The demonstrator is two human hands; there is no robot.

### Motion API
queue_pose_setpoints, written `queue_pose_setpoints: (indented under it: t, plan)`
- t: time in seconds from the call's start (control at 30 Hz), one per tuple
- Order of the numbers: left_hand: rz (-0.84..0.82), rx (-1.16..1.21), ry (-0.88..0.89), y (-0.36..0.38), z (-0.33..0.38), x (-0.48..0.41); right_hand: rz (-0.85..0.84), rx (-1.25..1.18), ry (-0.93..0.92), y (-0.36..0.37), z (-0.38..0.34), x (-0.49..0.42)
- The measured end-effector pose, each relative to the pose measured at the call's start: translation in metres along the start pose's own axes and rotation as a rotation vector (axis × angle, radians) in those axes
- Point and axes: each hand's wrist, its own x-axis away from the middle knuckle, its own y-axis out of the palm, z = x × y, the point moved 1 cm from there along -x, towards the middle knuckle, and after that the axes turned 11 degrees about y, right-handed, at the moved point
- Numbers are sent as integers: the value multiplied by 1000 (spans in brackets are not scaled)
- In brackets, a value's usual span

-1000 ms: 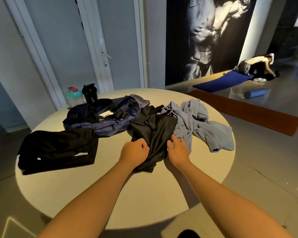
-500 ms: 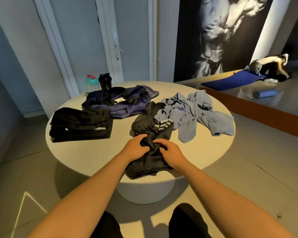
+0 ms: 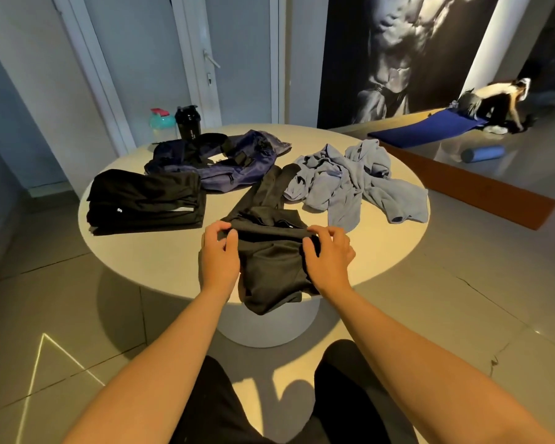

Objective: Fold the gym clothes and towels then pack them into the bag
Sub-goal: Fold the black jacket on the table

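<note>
A black garment (image 3: 271, 264) lies at the near edge of the round white table (image 3: 161, 251), its lower part hanging over the rim. My left hand (image 3: 220, 254) pinches its top band at the left end. At the right end of that band my right hand (image 3: 329, 256) pinches it too, and the band is stretched between them. A folded black garment (image 3: 146, 201) rests on the table's left side. Crumpled grey-blue clothing (image 3: 353, 184) is heaped at the right. The navy bag (image 3: 218, 158) lies flat at the back.
Two bottles, a teal one (image 3: 162, 123) and a black shaker (image 3: 188, 121), stand at the table's far left edge. A door is behind. On the floor at the right are a brown mat (image 3: 481, 190), a blue mat, a blue roller (image 3: 483, 153) and a crouching person (image 3: 494, 104).
My hands have moved apart, spreading the black garment's band, and drawn it toward the table's near edge. The camera has pulled back; my legs show below.
</note>
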Motion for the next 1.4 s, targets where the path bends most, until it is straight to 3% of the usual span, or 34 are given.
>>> queue_pose_setpoints:
  t: [0.13, 0.23, 0.37, 0.43, 0.47, 0.53, 0.6, 0.67, 0.83, 0.97, 1.13, 1.23, 1.4]
  plan:
    - [-329, -100, 213, 12, -7, 1, -252, 123, -215, 1, -2, 6]
    - [-464, -145, 270, 18, -8, 4, -289, 227, -271, 7, 2, 2]
    - [-278, -301, 234, 15, -8, 5, -123, 212, -97, 12, 4, -6]
    - [-216, -314, 263, 11, -1, 9, 42, 72, 50, 8, 6, -9]
    - [-255, -247, 293, 10, 3, 11, 110, -22, 122, 4, 5, -7]
    - [-490, -128, 338, 11, 8, 14, 147, -170, 227, -1, 2, -3]
    - [-745, -176, 407, 13, 10, 18, 63, -258, 277, -3, 0, 0]
    - [-831, -240, 449, 17, 6, 17, -38, -306, 274, -4, 0, 3]
    - [-760, -397, 375, 26, -1, 13, -284, -302, 209, 1, -2, 13]
    - [-673, -295, 310, 24, -2, 12, -373, -218, 129, 0, -3, 26]
    - [-336, -136, 214, 16, 14, 12, -383, 51, -148, -7, -6, 53]
    - [-241, -176, 148, 9, 20, 14, -375, -50, 29, -2, -14, 59]
    - [-129, 84, -3, -3, 41, 29, -384, -714, 517, -17, -52, 49]
